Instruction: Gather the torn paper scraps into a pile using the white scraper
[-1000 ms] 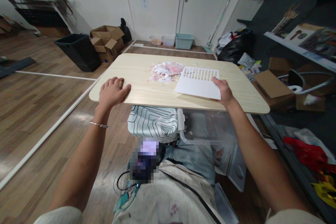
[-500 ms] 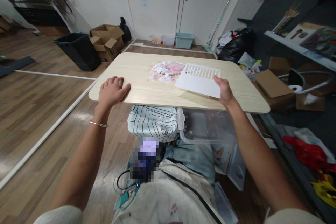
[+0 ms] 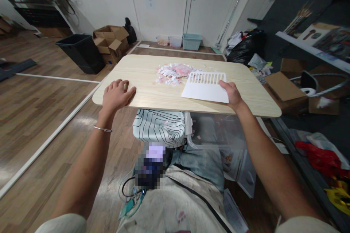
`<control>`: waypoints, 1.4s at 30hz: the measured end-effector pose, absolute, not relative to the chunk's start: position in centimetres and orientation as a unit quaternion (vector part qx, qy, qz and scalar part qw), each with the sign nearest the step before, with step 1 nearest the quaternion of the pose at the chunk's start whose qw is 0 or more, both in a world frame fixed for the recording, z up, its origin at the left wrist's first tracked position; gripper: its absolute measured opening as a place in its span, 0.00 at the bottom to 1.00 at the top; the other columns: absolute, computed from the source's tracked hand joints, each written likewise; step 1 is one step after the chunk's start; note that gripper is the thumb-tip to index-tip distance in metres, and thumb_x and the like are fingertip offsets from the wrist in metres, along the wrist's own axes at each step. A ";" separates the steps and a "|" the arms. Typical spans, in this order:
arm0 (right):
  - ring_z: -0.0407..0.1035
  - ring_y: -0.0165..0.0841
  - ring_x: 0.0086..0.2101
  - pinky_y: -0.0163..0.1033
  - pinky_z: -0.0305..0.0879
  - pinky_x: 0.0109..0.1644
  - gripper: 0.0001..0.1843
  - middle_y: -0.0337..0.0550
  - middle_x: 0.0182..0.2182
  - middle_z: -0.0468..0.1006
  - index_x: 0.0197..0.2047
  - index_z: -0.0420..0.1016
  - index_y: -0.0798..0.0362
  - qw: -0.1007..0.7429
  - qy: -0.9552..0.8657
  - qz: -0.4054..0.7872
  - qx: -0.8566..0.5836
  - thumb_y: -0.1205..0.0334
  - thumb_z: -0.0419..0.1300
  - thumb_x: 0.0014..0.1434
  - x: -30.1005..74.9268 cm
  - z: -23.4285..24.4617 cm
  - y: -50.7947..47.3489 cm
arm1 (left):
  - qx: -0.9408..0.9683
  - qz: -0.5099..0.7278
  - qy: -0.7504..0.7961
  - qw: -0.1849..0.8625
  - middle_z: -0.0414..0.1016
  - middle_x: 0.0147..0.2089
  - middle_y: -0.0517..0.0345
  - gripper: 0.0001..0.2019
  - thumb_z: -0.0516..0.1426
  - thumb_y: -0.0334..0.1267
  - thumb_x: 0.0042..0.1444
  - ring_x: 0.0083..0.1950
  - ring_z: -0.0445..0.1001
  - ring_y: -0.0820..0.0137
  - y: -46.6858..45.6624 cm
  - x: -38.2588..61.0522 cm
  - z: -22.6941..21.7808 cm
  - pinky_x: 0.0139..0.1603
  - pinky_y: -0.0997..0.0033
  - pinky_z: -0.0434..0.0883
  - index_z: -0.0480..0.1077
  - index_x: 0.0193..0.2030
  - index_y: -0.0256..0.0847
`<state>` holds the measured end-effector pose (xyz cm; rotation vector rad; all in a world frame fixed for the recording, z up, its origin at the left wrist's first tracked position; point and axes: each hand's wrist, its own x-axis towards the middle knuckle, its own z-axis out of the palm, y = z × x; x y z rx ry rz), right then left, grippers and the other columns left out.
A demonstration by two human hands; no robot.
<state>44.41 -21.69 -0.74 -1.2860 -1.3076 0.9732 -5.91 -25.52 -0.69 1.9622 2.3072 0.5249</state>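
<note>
My right hand (image 3: 232, 93) grips the right edge of a flat white slotted board (image 3: 206, 91), thumb on top. A row of long slots runs along the board's far side. It is held low over the table's near right part; whether it touches the wood, I cannot tell. Just beyond its far left corner lies a pile of white and pink paper scraps (image 3: 176, 72), partly behind the board. My left hand (image 3: 117, 94) rests on the left end of the pale wooden table (image 3: 153, 96), holding nothing, its fingers apart.
Below the table's near edge are a pale bag with black lines (image 3: 160, 127) and a clear plastic bin (image 3: 216, 131). A black trash can (image 3: 82, 52) and cardboard boxes (image 3: 111, 42) stand at left. An open carton (image 3: 287, 83) and shelf (image 3: 314, 49) are at right.
My right hand has drawn the slotted board slightly toward me and lowered its far side. More scraps show beyond its far edge. My left hand has stayed in place.
</note>
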 end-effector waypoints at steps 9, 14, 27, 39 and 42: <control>0.66 0.34 0.22 0.42 0.62 0.27 0.37 0.38 0.21 0.75 0.25 0.73 0.43 0.510 -0.540 0.410 -0.530 0.24 0.86 0.56 44.1 -0.4 -22.0 | 0.637 0.175 0.750 0.036 0.75 0.93 0.31 0.42 0.49 0.63 0.80 0.93 0.71 0.33 -25.5 -6.0 -0.6 0.96 0.30 0.66 0.78 0.86 0.40; 0.68 0.34 0.22 0.41 0.60 0.26 0.37 0.38 0.21 0.77 0.25 0.74 0.44 0.509 -0.540 0.408 -0.532 0.25 0.85 0.57 43.8 -0.3 -21.9 | 0.635 0.167 0.753 0.038 0.74 0.94 0.32 0.43 0.48 0.63 0.80 0.94 0.70 0.34 -25.6 -5.8 -0.4 0.97 0.34 0.66 0.77 0.87 0.40; 0.63 0.34 0.23 0.42 0.60 0.27 0.36 0.37 0.19 0.72 0.24 0.71 0.43 0.498 -0.525 0.422 -0.546 0.29 0.86 0.59 44.0 -0.1 -22.4 | 0.640 0.184 0.746 0.031 0.76 0.92 0.34 0.39 0.50 0.63 0.81 0.94 0.71 0.36 -25.0 -6.6 -1.5 0.96 0.33 0.66 0.78 0.86 0.45; 0.83 0.33 0.38 0.41 0.86 0.41 0.19 0.40 0.47 0.89 0.59 0.87 0.52 0.458 -0.495 0.445 -0.589 0.44 0.76 0.86 46.4 -2.1 -21.5 | 0.649 0.167 0.741 0.033 0.73 0.94 0.29 0.44 0.45 0.65 0.82 0.95 0.69 0.35 -25.0 -6.7 -1.6 0.97 0.33 0.64 0.75 0.88 0.37; 0.87 0.38 0.45 0.46 0.91 0.48 0.20 0.45 0.54 0.91 0.64 0.88 0.51 0.454 -0.493 0.451 -0.589 0.45 0.77 0.85 46.6 -2.4 -21.5 | 0.651 0.168 0.739 0.037 0.72 0.95 0.30 0.44 0.45 0.66 0.82 0.95 0.69 0.35 -25.0 -6.8 -1.7 0.97 0.33 0.65 0.75 0.88 0.39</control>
